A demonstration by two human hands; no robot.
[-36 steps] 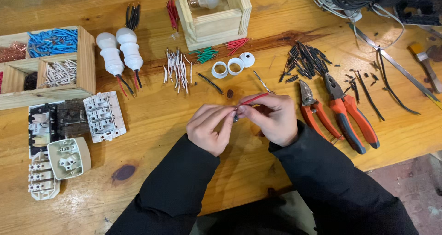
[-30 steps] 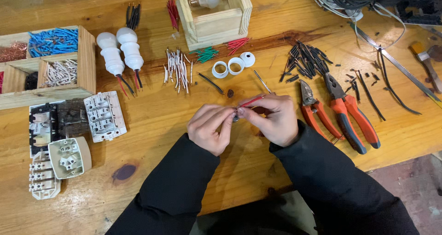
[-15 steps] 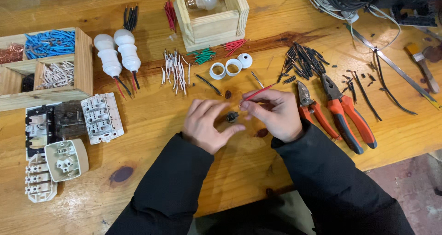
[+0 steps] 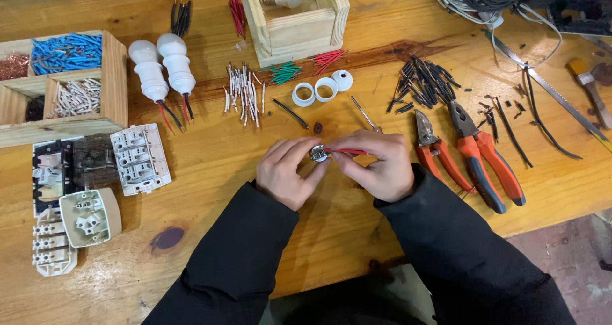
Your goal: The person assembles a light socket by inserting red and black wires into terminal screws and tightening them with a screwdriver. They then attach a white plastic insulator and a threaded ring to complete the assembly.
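While wrists rest low, left hand point(image 4: 287, 172) fingers pinching small metal part point(image 4: 318, 153), right hand point(image 4: 376, 166) fingers clamping red wire point(image 4: 347, 151).

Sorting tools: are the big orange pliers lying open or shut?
Open. The pliers lie flat on the table, their two orange handles spread apart.

No packages, labels, signs or screens anywhere in view

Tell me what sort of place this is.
Probably an electrical hobby or repair bench: a wooden worktable strewn with cut wire pieces, orange-handled pliers and white lamp sockets, while both hands work a small metal part.
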